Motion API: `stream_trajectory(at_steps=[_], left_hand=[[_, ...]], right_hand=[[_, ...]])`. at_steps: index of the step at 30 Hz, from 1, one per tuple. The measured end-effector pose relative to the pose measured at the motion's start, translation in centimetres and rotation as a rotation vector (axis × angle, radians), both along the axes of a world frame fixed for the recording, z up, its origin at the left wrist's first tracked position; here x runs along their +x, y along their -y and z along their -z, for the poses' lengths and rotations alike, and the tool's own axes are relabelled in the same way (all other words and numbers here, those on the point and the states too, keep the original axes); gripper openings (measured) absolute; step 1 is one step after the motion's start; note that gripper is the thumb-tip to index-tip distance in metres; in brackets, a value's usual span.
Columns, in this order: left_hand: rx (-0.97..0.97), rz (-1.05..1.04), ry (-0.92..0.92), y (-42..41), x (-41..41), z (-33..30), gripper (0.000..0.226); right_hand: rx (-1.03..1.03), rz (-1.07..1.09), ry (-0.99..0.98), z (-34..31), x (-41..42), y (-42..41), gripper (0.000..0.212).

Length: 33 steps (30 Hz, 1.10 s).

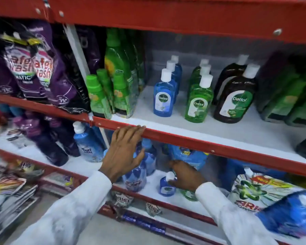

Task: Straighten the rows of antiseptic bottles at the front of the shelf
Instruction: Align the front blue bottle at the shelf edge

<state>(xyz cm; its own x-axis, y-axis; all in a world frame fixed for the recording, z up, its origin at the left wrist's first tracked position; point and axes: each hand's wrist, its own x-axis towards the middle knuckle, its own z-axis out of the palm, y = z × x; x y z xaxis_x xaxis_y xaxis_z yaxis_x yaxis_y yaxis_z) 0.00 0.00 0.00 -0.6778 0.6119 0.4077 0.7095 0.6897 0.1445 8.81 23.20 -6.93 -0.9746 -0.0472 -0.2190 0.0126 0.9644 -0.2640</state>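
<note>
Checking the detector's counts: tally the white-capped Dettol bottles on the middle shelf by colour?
Blue bottles: 3, one row front to back
Green bottles: 3, one row, the rear ones mostly hidden
Brown bottles: 2
Total: 8 visible; any further back would be hidden.

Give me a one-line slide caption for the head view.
Left hand rests on the red shelf edge below three Dettol rows; right hand reaches a small blue bottle one shelf down.
</note>
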Motion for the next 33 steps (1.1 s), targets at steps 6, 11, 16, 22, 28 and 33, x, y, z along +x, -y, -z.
stream_trajectory(at_steps=[6,11,16,22,28,33], left_hand=[[-0.020,0.001,0.061,-0.8,-1.2,-0.1,0.069],[-0.008,-0.006,0.026,-0.7,-1.7,0.8,0.070],[0.044,-0.012,-0.023,-0.9,-2.2,2.0,0.071],[0.173,0.009,-0.002,-1.4,-2.1,3.0,0.067],[0.204,0.015,0.013,-1.5,-1.8,3.7,0.067],[0.213,0.019,0.013,-1.5,-1.8,3.9,0.075]], right_hand=[[-0.123,0.078,0.079,4.3,-0.9,-0.8,0.046],[-0.282,0.137,-0.125,0.2,0.6,0.0,0.030],[-0.431,0.165,-0.376,-10.0,2.1,1.1,0.037],[-0.577,0.234,-0.662,-19.7,0.2,1.4,0.042],[-0.534,0.275,-0.681,-20.3,-5.5,1.4,0.047],[-0.524,0.305,-0.608,-18.9,-8.1,1.3,0.048]])
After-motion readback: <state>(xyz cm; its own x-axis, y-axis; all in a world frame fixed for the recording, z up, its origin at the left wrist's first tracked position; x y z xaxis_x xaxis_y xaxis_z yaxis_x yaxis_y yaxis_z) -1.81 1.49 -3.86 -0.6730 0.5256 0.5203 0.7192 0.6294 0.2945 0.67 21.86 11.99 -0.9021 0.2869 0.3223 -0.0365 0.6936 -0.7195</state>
